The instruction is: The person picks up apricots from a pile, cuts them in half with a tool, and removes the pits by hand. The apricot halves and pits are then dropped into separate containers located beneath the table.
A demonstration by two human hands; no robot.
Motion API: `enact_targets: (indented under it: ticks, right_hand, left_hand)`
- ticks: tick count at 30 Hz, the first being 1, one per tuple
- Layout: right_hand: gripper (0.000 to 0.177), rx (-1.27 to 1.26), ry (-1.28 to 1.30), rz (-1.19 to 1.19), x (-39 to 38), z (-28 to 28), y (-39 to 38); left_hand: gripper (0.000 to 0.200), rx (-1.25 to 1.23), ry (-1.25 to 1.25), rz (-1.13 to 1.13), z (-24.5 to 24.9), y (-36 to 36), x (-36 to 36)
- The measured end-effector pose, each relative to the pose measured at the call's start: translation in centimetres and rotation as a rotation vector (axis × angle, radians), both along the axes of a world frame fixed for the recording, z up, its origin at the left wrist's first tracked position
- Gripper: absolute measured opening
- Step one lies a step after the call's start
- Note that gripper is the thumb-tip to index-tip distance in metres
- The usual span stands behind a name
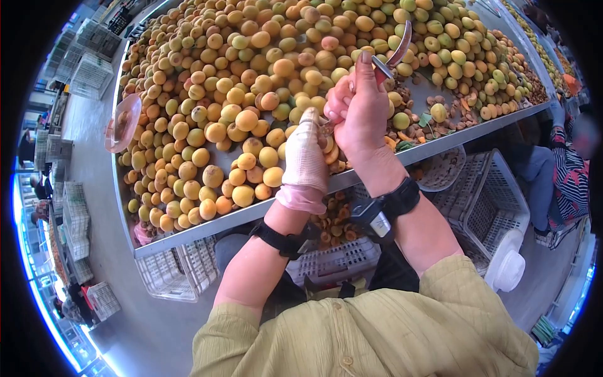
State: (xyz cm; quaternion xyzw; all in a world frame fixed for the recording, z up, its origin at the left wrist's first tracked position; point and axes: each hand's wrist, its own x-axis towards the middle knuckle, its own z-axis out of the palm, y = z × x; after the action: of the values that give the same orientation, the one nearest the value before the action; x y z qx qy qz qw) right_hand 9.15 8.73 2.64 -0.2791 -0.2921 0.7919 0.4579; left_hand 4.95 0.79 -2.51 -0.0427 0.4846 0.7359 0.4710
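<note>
My left hand (306, 154), in a pale knit glove, is closed at the near edge of the fruit table. Its fingertips meet the fingers of my right hand, and what they pinch is mostly hidden. Bare and closed, my right hand (366, 113) grips pruning shears (400, 49) with the thumb on top. The curved blade points up and away, and a bit of red handle shows below it. Heaped apricots (245, 119), yellow to green, lie beyond and left of both hands. Apricot pits and scraps (433, 116) lie right of my right hand.
A metal rim (440, 139) edges the table. Below it, a crate (336, 259) with cut apricots stands between my knees. White crates (490, 201) and a round basket (443, 168) stand at right, another crate (176, 267) at left. A person (559, 169) sits at far right.
</note>
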Motion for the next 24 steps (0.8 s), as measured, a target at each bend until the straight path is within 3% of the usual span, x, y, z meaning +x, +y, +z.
enact_targets:
  ticks: [3, 6, 8, 12, 14, 18, 20, 24]
  right_hand:
    - [0.050, -0.014, 0.020, 0.072, 0.2, -0.5, 0.8]
    - [0.049, -0.093, 0.033, 0.122, 0.2, -0.6, 1.2]
    - [0.049, -0.142, 0.039, 0.140, 0.2, -0.7, 1.5]
    - [0.046, -0.144, 0.104, 0.299, 0.2, -0.8, 2.0]
    - [0.045, -0.110, 0.124, 0.392, 0.4, -0.3, 2.4]
    - [0.039, 0.178, 0.092, 0.609, 2.1, 0.1, 4.1]
    - [0.034, 0.598, -0.478, 0.506, 1.7, 0.4, 2.2]
    - [0.037, 1.052, -0.856, 0.622, 1.4, -1.1, 1.3]
  left_hand:
    - [0.026, -0.126, -0.037, -0.063, 0.9, -0.1, 0.0]
    - [0.025, -0.029, -0.177, -0.111, 1.4, -0.3, -0.1]
    - [0.026, 0.132, -0.294, -0.256, 1.1, -0.5, -0.6]
    - [0.028, 0.111, -0.388, -0.232, 1.3, -0.4, -0.8]
    - [0.034, 0.085, -0.521, -0.116, 1.7, -0.2, -0.8]
    - [0.044, 0.062, -0.329, -0.065, 1.7, -0.7, -2.9]
    - [0.044, 0.107, -0.298, -0.044, 2.5, -0.7, -3.1]
    - [0.046, 0.241, -0.263, -0.011, 1.2, -0.2, -4.0]
